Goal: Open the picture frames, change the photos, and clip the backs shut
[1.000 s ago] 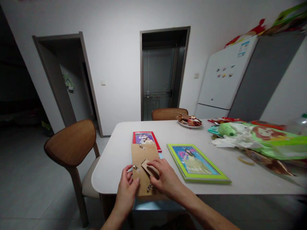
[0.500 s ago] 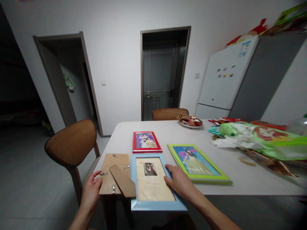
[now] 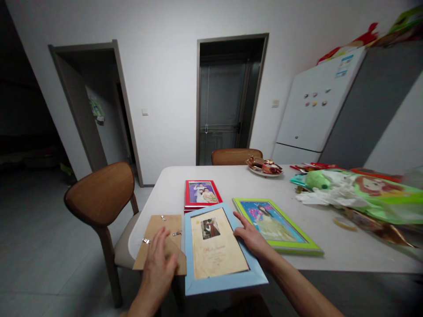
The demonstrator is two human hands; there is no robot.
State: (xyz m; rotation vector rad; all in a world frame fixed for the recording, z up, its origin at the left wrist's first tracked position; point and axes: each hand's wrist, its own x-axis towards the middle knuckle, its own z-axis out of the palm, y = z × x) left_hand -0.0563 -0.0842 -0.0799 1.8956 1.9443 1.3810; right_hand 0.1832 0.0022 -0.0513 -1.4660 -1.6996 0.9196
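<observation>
Light-blue picture frame (image 3: 228, 284) at the near edge of the white counter (image 3: 165, 189), face up, set slightly askew, its lower end sticking out past the edge. Inside it, a cream printed sheet (image 3: 216, 257) with a small photo near the top. Right hand (image 3: 253, 237) holds the frame by its right side, index finger stretched along the upper part, thumb over the inner border.

Left hand (image 3: 158, 259) flat, fingers extended and close together, thumb a little apart, over a brown backing board (image 3: 170, 224) just left of the blue frame. Nothing gripped there; whether the palm presses on the board, cannot tell. Metal clips (image 3: 146, 241) show near the board's edges; part of the board is hidden by the hand.

Red photo frame (image 3: 193, 205) directly behind the blue one; the blue top edge overlaps its near side in view, contact unclear. Lime-green photo frame (image 3: 294, 246) to the right, lying face up, close to the right hand.

Farther right: roll of tape (image 3: 344, 223), crumpled white tissue (image 3: 325, 193), green printed bag (image 3: 396, 202). Plate (image 3: 264, 175) with brown and red items near the far edge. Wooden chair (image 3: 102, 189) at the left; refrigerator (image 3: 297, 119) with magnets behind, right.
</observation>
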